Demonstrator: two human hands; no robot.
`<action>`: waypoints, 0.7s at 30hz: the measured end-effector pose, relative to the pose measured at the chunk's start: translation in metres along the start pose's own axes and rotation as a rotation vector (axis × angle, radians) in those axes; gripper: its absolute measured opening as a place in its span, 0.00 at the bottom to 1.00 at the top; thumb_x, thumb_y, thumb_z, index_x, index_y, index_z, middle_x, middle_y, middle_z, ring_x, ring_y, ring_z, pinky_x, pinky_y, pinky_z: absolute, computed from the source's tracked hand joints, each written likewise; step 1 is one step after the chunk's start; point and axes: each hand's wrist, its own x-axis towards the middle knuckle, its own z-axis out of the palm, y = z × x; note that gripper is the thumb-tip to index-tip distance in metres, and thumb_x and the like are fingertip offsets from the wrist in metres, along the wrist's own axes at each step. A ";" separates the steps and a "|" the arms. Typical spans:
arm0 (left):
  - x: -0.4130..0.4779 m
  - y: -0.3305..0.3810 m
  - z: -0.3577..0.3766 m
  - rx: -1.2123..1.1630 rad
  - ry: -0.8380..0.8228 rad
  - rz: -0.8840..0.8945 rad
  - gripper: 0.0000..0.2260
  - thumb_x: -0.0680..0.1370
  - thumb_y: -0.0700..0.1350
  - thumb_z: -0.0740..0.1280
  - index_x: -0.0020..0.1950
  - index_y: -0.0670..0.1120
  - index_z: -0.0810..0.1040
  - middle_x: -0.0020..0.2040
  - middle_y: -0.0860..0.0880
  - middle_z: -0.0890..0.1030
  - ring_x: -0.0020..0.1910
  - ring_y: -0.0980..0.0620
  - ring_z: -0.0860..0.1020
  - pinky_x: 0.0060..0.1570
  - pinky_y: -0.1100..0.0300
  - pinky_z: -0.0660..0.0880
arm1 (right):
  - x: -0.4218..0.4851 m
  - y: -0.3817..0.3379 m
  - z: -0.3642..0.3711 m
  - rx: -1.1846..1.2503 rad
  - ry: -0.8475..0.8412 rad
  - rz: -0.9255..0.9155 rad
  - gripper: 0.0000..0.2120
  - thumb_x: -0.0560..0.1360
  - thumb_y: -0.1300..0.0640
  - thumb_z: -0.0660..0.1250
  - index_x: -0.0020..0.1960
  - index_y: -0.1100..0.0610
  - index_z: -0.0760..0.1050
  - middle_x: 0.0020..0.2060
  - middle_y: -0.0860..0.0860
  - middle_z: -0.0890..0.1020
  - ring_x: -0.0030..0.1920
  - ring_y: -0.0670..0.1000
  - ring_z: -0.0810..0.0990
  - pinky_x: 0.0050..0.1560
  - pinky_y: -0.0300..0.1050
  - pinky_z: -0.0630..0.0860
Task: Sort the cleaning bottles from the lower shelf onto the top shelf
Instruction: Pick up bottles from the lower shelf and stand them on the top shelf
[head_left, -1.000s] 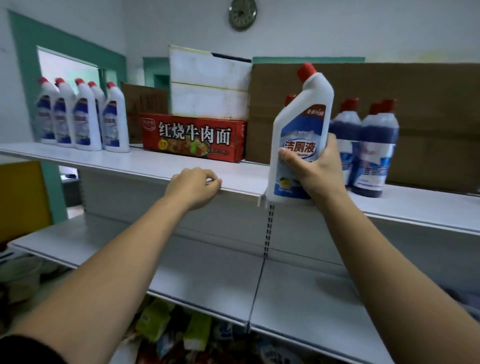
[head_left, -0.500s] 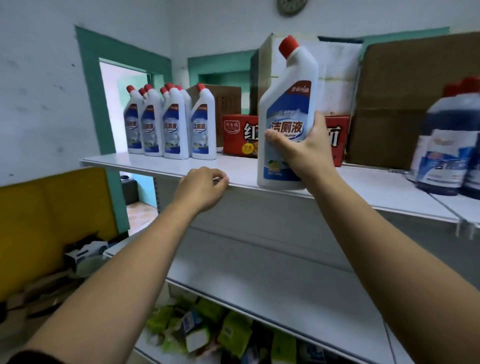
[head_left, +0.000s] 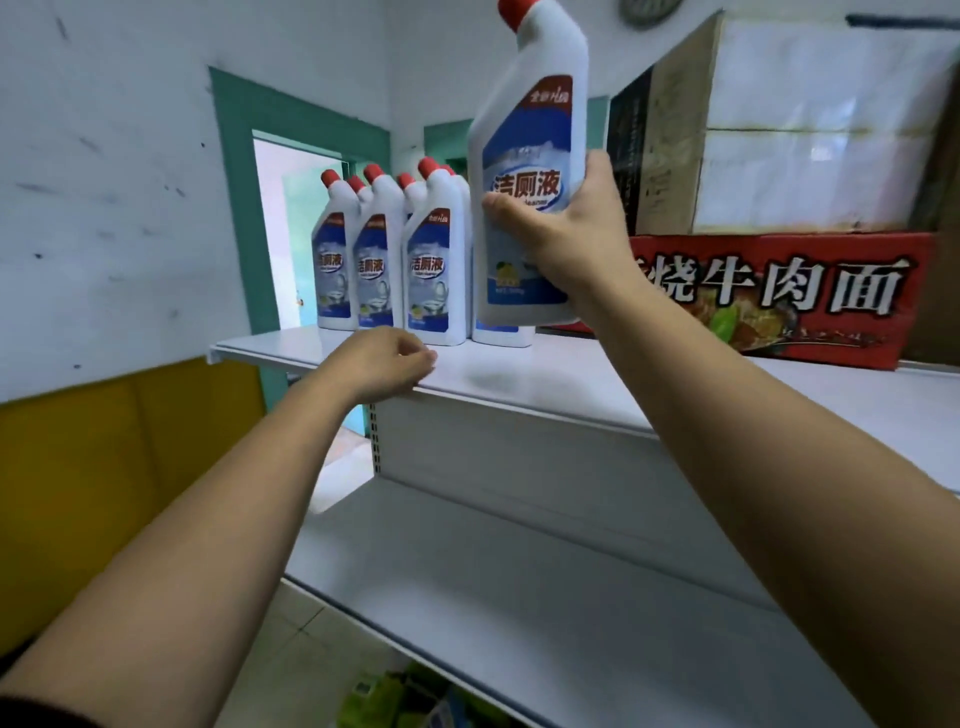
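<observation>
My right hand (head_left: 574, 231) grips a white cleaning bottle (head_left: 524, 156) with a red cap and blue label, held upright just above the top shelf (head_left: 545, 382). Beside it to the left, several matching white bottles (head_left: 395, 265) stand grouped at the shelf's left end. One more of them is partly hidden behind the held bottle. My left hand (head_left: 382, 364) rests curled on the top shelf's front edge, holding nothing. The lower shelf (head_left: 519, 587) below shows a bare white surface.
A red noodle carton (head_left: 789, 296) lies on the top shelf to the right, with cardboard boxes (head_left: 779, 130) stacked behind it. A teal-framed doorway (head_left: 291, 218) opens at the left. Green packets (head_left: 400, 699) sit below the lower shelf. A yellow panel (head_left: 104, 457) stands at the left.
My right hand has carried the bottle leftward along the top shelf, close to the group of white bottles. The view swung left, so the dark blue bottles are out of sight.
</observation>
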 end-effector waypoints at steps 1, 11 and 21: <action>0.007 -0.005 -0.002 -0.003 -0.021 0.007 0.12 0.81 0.55 0.64 0.46 0.49 0.83 0.43 0.50 0.83 0.43 0.50 0.80 0.48 0.54 0.77 | 0.006 0.003 0.007 0.015 -0.003 0.009 0.30 0.69 0.53 0.79 0.63 0.55 0.65 0.53 0.49 0.79 0.51 0.47 0.82 0.51 0.44 0.83; 0.066 -0.040 -0.020 0.030 -0.171 0.155 0.15 0.79 0.59 0.66 0.61 0.54 0.83 0.61 0.52 0.81 0.54 0.52 0.76 0.56 0.56 0.68 | 0.034 0.039 0.047 0.019 -0.007 0.274 0.33 0.67 0.57 0.80 0.65 0.53 0.65 0.54 0.52 0.81 0.52 0.53 0.83 0.54 0.54 0.82; 0.081 -0.063 -0.016 -0.056 -0.234 0.330 0.14 0.80 0.58 0.65 0.60 0.54 0.82 0.59 0.52 0.82 0.53 0.53 0.77 0.53 0.56 0.71 | 0.032 0.072 0.075 -0.012 0.157 0.507 0.36 0.63 0.58 0.82 0.67 0.56 0.70 0.55 0.55 0.83 0.53 0.57 0.84 0.55 0.62 0.81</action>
